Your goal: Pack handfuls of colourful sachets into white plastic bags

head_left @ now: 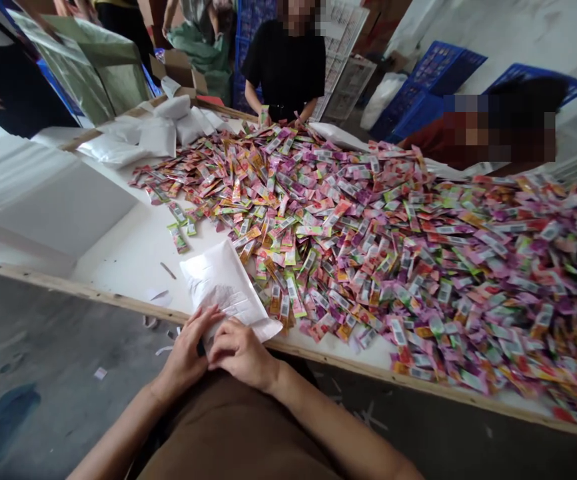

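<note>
A filled white plastic pouch (226, 283) lies tilted at the table's near edge, its closed far end against the sachets. My left hand (188, 347) grips its near left edge, fingers over the top and thumb side hidden below. Close beside it, my right hand (241, 353) is curled with bent fingers at the pouch's near end; the fingertips are partly hidden. Just beyond the pouch spreads a big heap of small colourful printed sachets (328, 233), pink, purple, orange and green. A few green sachets (178, 237) lie apart to the left of the heap.
Several filled white pouches (158, 133) are piled at the table's far left. Across the table a person in black (286, 70) handles sachets; another person leans in at right. Blue crates (418, 87) stand behind. A wooden rim (93, 297) edges the white table.
</note>
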Motion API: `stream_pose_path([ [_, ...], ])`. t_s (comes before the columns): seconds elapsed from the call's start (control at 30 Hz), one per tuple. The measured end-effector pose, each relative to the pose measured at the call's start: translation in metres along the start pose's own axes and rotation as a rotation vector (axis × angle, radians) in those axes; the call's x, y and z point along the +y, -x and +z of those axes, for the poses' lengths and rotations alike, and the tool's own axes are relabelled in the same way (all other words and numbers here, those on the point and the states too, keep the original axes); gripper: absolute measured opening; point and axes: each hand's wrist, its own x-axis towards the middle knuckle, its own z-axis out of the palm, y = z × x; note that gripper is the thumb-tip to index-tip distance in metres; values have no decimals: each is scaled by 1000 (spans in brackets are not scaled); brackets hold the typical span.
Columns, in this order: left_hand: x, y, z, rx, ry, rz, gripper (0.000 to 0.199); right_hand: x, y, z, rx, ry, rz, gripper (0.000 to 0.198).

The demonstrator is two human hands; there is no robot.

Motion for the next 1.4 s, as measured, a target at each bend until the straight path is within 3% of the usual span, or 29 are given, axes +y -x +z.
stream_pose_path([
  [0.1,-1,-1,-4,-34,-70,50,69,-4,13,-16,48,-250,107,14],
  [0.2,-3,-1,-7,-130,-165,145,71,-2,80,-68,182,-454,347,21],
  [0.27,-4,0,-6,-171,-222,192,80,5,151,-113,368,-357,547,24],
  [0.33,-5,1,-5,-146,-243,224,84,11,217,-150,425,-38,850,19],
  [0.4,-8,4,-2,-33,-240,253,79,13,251,-169,474,186,1008,16],
  [0.47,-12,7,-1,101,-242,281,64,9,235,-166,514,288,978,11],
  [0.57,-17,13,-4,73,-220,329,47,-4,135,-129,475,207,543,24],
  [0.67,-14,25,-16,-52,-125,303,52,-11,27,-86,158,-9,187,25],
  [0.73,-10,38,-27,-91,-53,230,53,-7,-9,-70,-3,-18,161,26],
  [0.8,-6,50,-37,-121,-2,149,51,4,-12,-68,-147,-50,191,37],
  [0.87,-5,57,-44,-131,-4,90,49,14,4,-76,-247,-86,204,40],
  [0.9,-5,57,-46,-124,-16,76,46,17,15,-81,-276,-87,196,42],
  [1.0,-9,48,-49,-108,-40,92,34,19,39,-87,-272,-55,148,70],
  [1.03,-10,42,-49,-105,-44,103,31,19,43,-85,-237,-64,132,64],
  [1.13,-8,29,-50,-44,-92,123,28,26,44,-70,-27,-139,153,19],
  [1.23,3,23,-49,188,-148,5,8,35,37,-57,178,-201,298,19],
  [1.3,11,23,-48,283,-151,-150,30,38,31,-53,263,-179,382,22],
  [1.4,19,21,-47,258,-129,-342,38,39,24,-49,338,-115,427,29],
])
